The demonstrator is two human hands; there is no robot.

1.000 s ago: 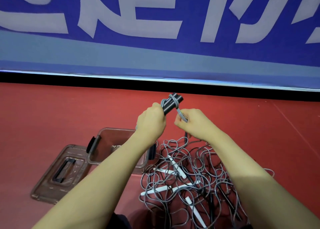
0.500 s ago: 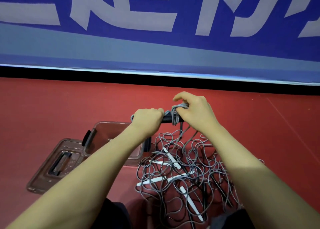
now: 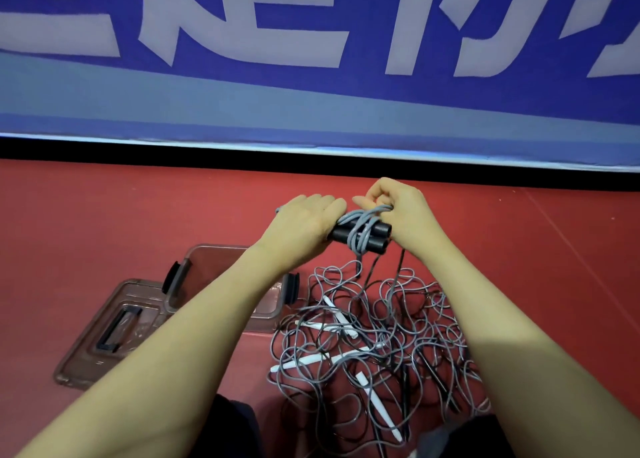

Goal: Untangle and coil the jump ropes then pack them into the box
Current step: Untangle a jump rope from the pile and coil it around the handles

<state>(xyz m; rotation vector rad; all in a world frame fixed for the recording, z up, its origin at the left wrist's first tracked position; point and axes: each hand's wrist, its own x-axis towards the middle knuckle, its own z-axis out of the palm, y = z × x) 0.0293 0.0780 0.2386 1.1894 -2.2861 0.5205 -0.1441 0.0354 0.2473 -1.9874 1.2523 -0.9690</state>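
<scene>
The left hand (image 3: 304,227) is curled round one end of a pair of black cylindrical jump-rope handles (image 3: 372,237), which lie side by side and roughly level, held up above the floor. The right hand (image 3: 403,211) sits at the other end of the pair, its fingers bent and pinching a strand of the grey cord (image 3: 360,230) that is wound several turns around the middle of the handles. From that wrapped bundle, loose cord hangs down into a large tangled heap of grey and black jump ropes (image 3: 377,346) spread on the red floor (image 3: 104,215), directly under and between the forearms. Several slim white handles (image 3: 379,400) lie mixed into the heap at different angles. Just left of the heap, partly hidden by the left forearm, stands an open clear brownish plastic box (image 3: 211,256) with dark side latches. Its matching clear lid (image 3: 104,336) with a dark recessed handle lies flat on the floor, touching the box's near left side. Beyond the floor runs a blue banner (image 3: 311,104) with large pale lettering.
</scene>
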